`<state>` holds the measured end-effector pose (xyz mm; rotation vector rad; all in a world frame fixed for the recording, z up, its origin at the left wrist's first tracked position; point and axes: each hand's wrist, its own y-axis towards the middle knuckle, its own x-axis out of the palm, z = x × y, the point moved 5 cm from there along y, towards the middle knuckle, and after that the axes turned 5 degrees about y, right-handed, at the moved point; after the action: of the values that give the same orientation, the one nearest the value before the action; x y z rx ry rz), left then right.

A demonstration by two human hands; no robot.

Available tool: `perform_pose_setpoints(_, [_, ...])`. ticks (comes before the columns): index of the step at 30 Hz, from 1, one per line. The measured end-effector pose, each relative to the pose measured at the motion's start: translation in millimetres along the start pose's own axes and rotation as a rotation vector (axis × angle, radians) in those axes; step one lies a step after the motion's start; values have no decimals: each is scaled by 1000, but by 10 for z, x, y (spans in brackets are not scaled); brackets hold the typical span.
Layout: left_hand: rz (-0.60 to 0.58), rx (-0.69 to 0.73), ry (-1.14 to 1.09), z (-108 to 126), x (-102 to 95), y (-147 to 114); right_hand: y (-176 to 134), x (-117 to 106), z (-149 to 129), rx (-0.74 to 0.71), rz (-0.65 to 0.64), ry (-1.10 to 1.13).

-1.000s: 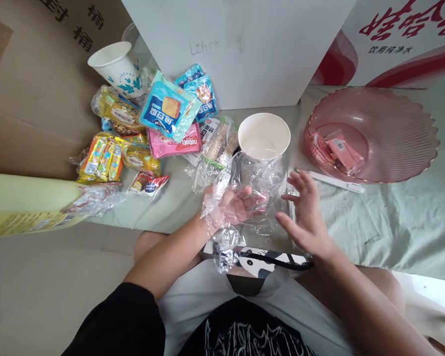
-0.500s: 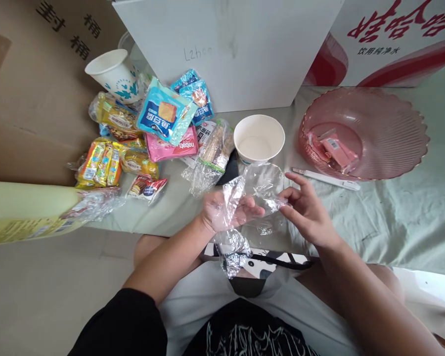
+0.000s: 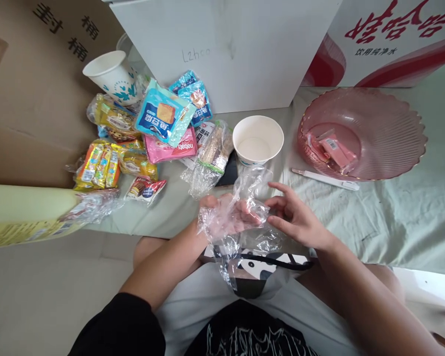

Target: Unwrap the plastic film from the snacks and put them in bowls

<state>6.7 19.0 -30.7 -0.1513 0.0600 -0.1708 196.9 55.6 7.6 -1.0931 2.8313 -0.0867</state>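
A crumpled piece of thin clear plastic (image 3: 252, 185) covers my left hand (image 3: 233, 215) and hangs below it toward my lap; whether it is a bag or a glove I cannot tell. Through the film, the fingers of my left hand show stretched to the right, palm turned up, thumb apart. From the other side my right hand (image 3: 296, 217) pinches the plastic's right edge between thumb and bent fingers, its index finger raised. Just beyond both hands stands a white paper bowl (image 3: 258, 141), with nothing visible inside.
Snack packets, including a blue one (image 3: 165, 112) and a pink one (image 3: 170, 148), pile up at left beside a paper cup (image 3: 111, 76). A pink scalloped bowl (image 3: 393, 143) holds pink packets. Nearer lies a white slim tool (image 3: 326, 179). Boxes, one white (image 3: 222, 59), stand behind.
My right hand has moved left, closer to my left hand. The plastic has bunched up and now covers more of my left fingers.
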Motion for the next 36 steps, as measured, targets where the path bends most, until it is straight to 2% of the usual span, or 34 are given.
perform_pose_setpoints(2, [-168,-160,-508,47,101,0,9,7,-3,33,-24,30])
perform_pose_setpoints(4, [-284,-281,-850,145,179,-14,16,2,4,40,-14,50])
perform_pose_setpoints(6, [-344,-328,-988,236,214,-25,22,3,28,42,-6,56])
perform_pose_setpoints(9, [-366,-366,-1060,294,245,-33,31,22,54,27,-29,40])
perform_pose_setpoints(12, [-327,-390,-1058,278,270,-32,41,54,27,11,-95,-3])
perform_pose_setpoints(14, [-272,-385,-1030,256,267,-25,44,35,-12,1,-93,-25])
perform_pose_setpoints(16, [-198,-366,-984,241,233,-16,39,-63,-64,-62,26,-28])
perform_pose_setpoints(19, [-75,-326,-933,248,133,-1,-22,-291,-109,-200,314,-41])
perform_pose_setpoints(21, [-11,-316,-943,260,65,8,-63,-389,-87,-218,412,-31])
perform_pose_setpoints(23, [24,-329,-954,264,17,15,-68,-408,-44,-164,388,45])
perform_pose_setpoints(27, [52,-344,-925,259,-27,36,-25,-286,22,66,220,212])
perform_pose_setpoints(29, [73,-321,-893,261,-45,55,-14,-254,30,147,210,214])
perform_pose_setpoints(31, [98,-302,-808,258,-63,72,-21,-320,-4,108,340,168])
perform_pose_setpoints(33, [143,-288,-663,248,-90,75,-63,-444,-71,-10,547,72])
perform_pose_setpoints(35, [230,-228,-502,258,-133,54,-118,-542,-129,-99,713,-33])
perform_pose_setpoints(36, [277,-172,-434,278,-153,35,-136,-570,-141,-109,757,-74])
